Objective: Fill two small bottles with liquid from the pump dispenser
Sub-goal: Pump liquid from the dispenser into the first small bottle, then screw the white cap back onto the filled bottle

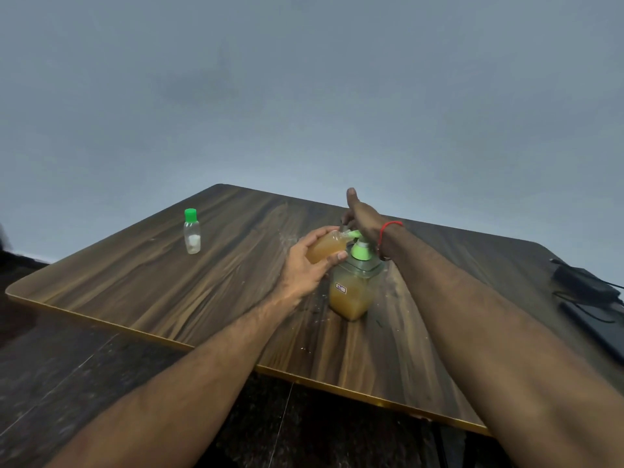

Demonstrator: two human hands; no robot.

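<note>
Wood table (169,288): bare at left, near edge close.
Left hand (304,265): wrapped around tilted amber small bottle (324,248), mouth at nozzle.
Right hand (363,217): atop pump dispenser (354,285), grip unclear.
Capped bottle (192,231): far left, well apart.

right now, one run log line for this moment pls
step: filling first bottle | left hand: holds bottle tilted at spout | right hand: on pump | second bottle: capped, unfilled, apart on table
</note>
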